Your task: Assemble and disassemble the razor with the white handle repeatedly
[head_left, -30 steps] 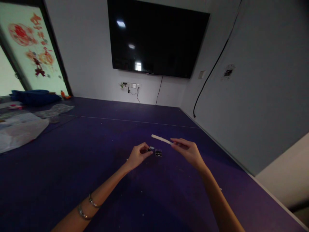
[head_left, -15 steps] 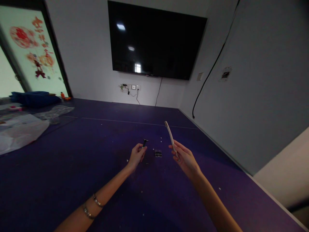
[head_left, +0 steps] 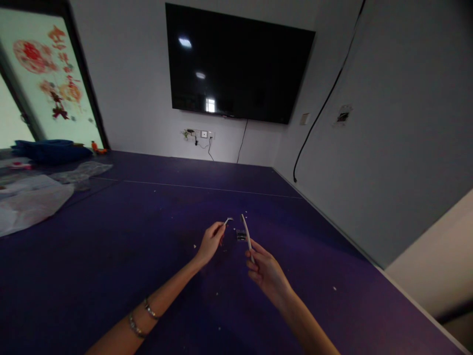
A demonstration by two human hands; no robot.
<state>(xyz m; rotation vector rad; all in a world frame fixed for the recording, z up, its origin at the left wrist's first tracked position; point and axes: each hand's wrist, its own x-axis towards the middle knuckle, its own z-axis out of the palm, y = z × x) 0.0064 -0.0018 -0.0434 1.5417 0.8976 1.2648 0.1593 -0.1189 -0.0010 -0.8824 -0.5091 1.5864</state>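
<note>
My left hand [head_left: 212,242] is closed around the handle of a small razor [head_left: 229,219], whose head points up and to the right. My right hand [head_left: 266,268] grips a pale toothbrush [head_left: 247,231] near its lower end, with the bristle end up and tilted a little left. The two heads are close together with a small gap between them. Behind the toothbrush, a small dark rectangular piece with lighter marks [head_left: 240,235] lies on the purple surface [head_left: 177,296]; what it is I cannot make out.
White scraps are scattered over the purple surface. Clear plastic and white bags [head_left: 33,204] lie at the left, with a blue cloth bundle [head_left: 51,150] behind them. A black cable [head_left: 325,101] hangs along the right wall, and a television [head_left: 240,64] is mounted ahead.
My right hand has moved left and down, bringing the toothbrush close to the razor. In my left hand the razor has turned, its head now tilting right.
</note>
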